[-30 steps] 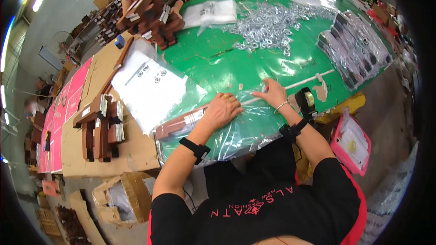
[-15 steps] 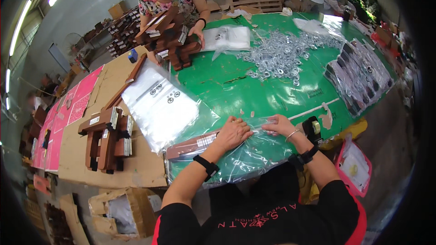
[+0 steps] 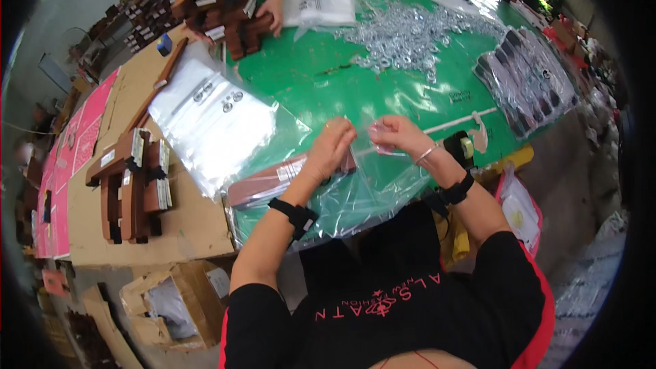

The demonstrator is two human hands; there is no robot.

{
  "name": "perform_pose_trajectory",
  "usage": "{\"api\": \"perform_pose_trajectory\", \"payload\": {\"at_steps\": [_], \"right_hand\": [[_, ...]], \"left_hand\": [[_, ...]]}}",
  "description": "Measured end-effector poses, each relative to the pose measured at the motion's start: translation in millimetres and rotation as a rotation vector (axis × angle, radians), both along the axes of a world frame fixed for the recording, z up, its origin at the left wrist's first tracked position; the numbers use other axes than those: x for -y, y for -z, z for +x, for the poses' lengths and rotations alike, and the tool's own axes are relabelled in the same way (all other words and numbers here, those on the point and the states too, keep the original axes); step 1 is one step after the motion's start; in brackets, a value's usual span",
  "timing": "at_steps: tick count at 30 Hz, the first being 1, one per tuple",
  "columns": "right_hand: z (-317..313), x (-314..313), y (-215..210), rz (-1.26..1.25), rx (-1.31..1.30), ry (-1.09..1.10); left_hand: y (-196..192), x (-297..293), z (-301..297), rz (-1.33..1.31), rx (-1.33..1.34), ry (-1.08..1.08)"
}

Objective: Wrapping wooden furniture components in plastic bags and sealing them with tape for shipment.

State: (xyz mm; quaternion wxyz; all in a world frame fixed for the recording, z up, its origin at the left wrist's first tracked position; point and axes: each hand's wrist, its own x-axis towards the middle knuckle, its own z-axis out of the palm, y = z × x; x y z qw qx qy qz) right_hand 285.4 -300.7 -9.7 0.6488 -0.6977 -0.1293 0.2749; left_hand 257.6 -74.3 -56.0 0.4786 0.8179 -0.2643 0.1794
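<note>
Clear bag [image 3: 386, 188] at table [image 3: 328, 89] edge, open room toward metal rings [image 3: 403, 35]

Across a glossy green tabletop [image 3: 301, 89] lie a loose heap of small silvery metal pieces [image 3: 403, 34], dark bars in clear wrapping [image 3: 527, 83], and a reddish-brown bar [image 3: 260, 183] inside a transparent plastic bag [image 3: 345, 208].

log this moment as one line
left hand: holding bag; right hand: holding bag; brown piece: seen through bag; metal parts: heaped on table
</note>
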Motion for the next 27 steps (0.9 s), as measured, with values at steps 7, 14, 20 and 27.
{"api": "perform_pose_trajectory", "payload": {"at_steps": [7,14,20,27], "right_hand": [[-15.7,-41.3,-13.2,0.015,-0.044,-0.056],[-57.6,-103.4,14.3,-0.414,0.461,0.058],[-87.3,-121.5,34.2,-0.473,0.749,0.112],[-97.8,-119.2,48.0,-0.501,0.857,0.146]], "left_hand": [[-2.7,-7.8,0.9,-0.371,-0.18,-0.062],[-2.6,-10.1,2.3,-0.688,-0.147,-0.104],[-20.6,-9.6,-12.7,-0.601,-0.031,-0.185],[-41.0,-32.4,-47.4,0.148,-0.048,-0.139]]}}
